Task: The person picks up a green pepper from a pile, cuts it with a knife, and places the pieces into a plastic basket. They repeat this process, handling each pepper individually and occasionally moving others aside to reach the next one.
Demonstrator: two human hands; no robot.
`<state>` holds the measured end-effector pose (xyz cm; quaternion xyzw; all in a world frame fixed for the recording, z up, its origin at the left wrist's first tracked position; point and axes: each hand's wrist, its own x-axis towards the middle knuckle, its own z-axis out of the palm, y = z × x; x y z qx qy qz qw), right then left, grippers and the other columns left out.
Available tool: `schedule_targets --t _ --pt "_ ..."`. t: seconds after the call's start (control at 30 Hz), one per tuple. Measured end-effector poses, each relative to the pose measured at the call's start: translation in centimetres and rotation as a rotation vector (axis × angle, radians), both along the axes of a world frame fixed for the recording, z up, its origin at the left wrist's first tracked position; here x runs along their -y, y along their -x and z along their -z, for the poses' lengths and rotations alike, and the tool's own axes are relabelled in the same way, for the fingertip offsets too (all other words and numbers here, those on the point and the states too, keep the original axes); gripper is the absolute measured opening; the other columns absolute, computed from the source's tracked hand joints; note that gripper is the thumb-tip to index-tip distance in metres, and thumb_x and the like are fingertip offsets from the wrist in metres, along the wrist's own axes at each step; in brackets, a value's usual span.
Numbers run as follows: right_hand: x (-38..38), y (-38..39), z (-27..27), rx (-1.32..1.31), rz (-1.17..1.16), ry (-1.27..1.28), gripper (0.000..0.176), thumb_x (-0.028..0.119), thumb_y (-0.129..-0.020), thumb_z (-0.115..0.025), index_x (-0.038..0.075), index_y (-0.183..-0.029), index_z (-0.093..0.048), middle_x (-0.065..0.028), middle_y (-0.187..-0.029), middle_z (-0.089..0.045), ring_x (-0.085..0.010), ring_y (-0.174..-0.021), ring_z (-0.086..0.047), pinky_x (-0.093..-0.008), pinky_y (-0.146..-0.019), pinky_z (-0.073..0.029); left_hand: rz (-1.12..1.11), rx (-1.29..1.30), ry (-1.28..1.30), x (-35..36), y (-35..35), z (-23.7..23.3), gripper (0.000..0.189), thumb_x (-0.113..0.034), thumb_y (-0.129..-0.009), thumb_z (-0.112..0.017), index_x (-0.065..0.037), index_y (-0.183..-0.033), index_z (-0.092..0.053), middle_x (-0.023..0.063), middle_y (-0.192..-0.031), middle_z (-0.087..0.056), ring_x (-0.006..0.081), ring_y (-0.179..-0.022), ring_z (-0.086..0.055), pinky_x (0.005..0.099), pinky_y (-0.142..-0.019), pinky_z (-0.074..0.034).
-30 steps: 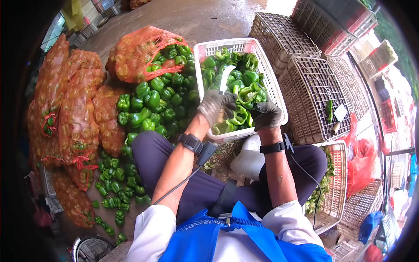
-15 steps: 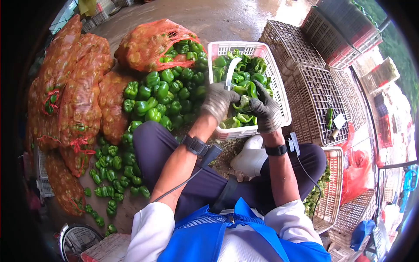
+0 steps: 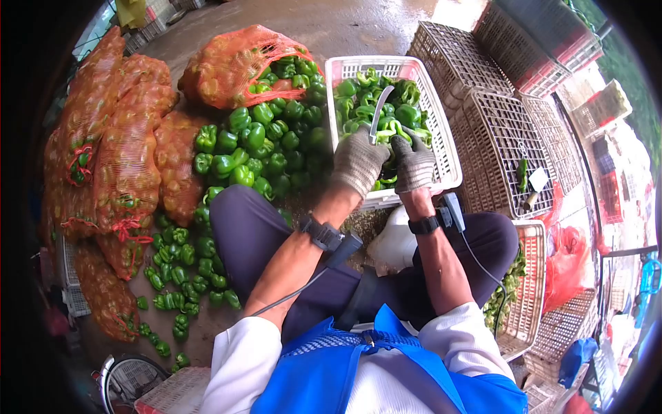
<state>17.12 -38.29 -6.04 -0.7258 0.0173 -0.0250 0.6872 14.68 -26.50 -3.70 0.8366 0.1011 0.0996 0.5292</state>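
Observation:
My left hand (image 3: 360, 162), in a worn grey glove, is closed around a curved knife (image 3: 380, 114) whose pale blade points up and away. Close beside it, my gloved right hand (image 3: 414, 165) is closed on a cut green bell pepper (image 3: 394, 131), partly hidden by the fingers. Both hands are over the near part of a white plastic crate (image 3: 449, 148). Inside the crate lie cut and opened green peppers (image 3: 408, 114).
Whole green peppers (image 3: 258, 141) are heaped left of the crate, spilling from an open red mesh sack (image 3: 224, 65). Filled mesh sacks (image 3: 134, 148) stand farther left. Stacked crates (image 3: 493, 148) rise at the right. Another crate (image 3: 529, 290) with green scraps (image 3: 509, 293) is by my right knee.
My hands have drawn closer together, with the left moving slightly right and down. The knife has tilted the other way, and the pepper is now more covered by the fingers.

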Motion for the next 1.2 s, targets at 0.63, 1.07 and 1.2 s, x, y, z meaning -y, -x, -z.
schedule_targets --t 0.63,1.07,1.2 --pt "-2.1 0.5 1.4 -0.33 -0.024 -0.346 0.019 0.02 -0.083 -0.07 0.003 -0.087 -0.061 -0.0029 -0.054 -0.051 -0.014 -0.034 -0.045 -0.0278 -0.032 -0.033 -0.053 -0.044 -0.342 -1.4 0.1 1.4 0.031 -0.022 -0.07 -0.068 -0.002 -0.092 -0.061 0.0212 -0.075 -0.065 0.0375 -0.074 -0.065 0.0425 -0.067 -0.051" --pt "-2.0 -0.2 4.7 -0.594 -0.018 -0.589 0.024 0.031 -0.084 -0.066 0.014 -0.072 -0.056 -0.0016 -0.056 -0.051 -0.0149 -0.036 -0.043 -0.0278 -0.033 -0.034 -0.078 0.447 -0.715 -1.4 1.2 3.5 0.022 -0.017 -0.074 -0.063 -0.011 -0.096 -0.06 0.0145 -0.072 -0.064 0.0349 -0.058 -0.063 0.0447 -0.053 -0.05" --pt "-2.9 -2.3 7.9 -0.668 -0.042 -0.814 0.014 0.019 -0.083 -0.063 0.012 -0.073 -0.057 -0.0029 -0.059 -0.055 -0.0156 -0.042 -0.048 -0.0282 -0.038 -0.039 -0.046 0.439 -0.759 -1.0 1.6 3.9 0.022 -0.016 -0.075 -0.063 -0.011 -0.096 -0.059 0.015 -0.072 -0.064 0.0347 -0.058 -0.063 0.0449 -0.054 -0.051"
